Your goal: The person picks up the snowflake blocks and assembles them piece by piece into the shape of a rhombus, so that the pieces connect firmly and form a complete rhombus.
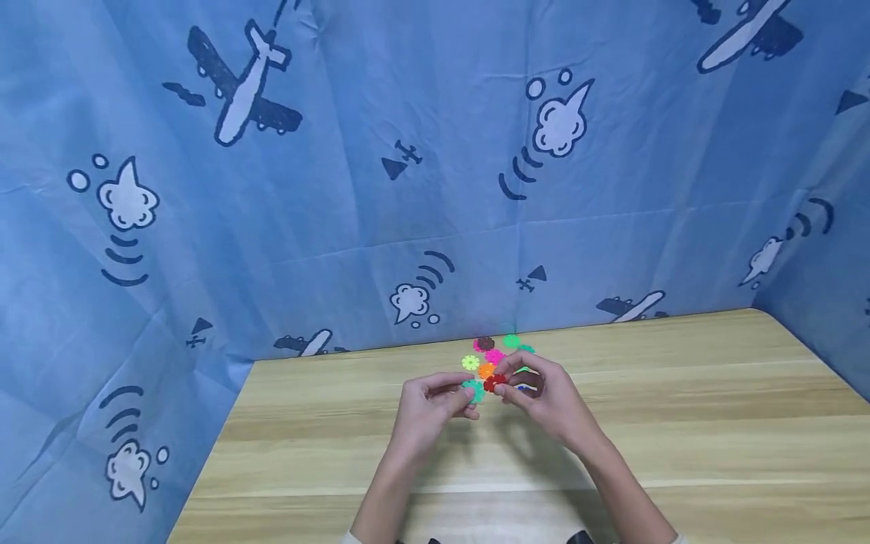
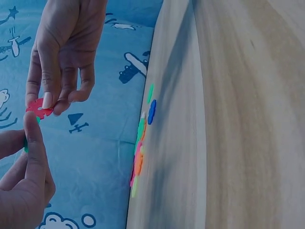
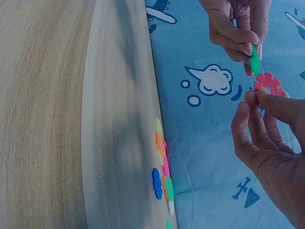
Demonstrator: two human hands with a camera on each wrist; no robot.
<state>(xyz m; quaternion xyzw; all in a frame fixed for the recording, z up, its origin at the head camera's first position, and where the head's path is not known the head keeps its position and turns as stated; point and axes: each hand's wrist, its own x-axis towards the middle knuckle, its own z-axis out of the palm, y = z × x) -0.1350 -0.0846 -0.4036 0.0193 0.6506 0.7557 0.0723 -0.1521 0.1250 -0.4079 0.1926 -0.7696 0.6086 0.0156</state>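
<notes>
Between the thumb and fingers of my left hand (image 1: 430, 408) is a green snowflake disc (image 1: 474, 391), a flat plastic piece with a notched rim. My right hand (image 1: 552, 397) pinches a red snowflake disc (image 1: 494, 384) between thumb and forefinger. Both discs are held up above the table, edge to edge. In the right wrist view the green disc (image 3: 255, 61) stands edge-on against the rim of the red disc (image 3: 268, 84), which faces the camera. Fingers cover part of each disc.
Several loose discs lie on the wooden table (image 1: 326, 438) beyond the hands, among them a yellow-green disc (image 1: 470, 363), an orange disc (image 1: 485, 370), a brown disc (image 1: 485, 344) and a blue disc (image 2: 151, 112). A blue printed curtain (image 1: 435, 189) stands along the table's back edge.
</notes>
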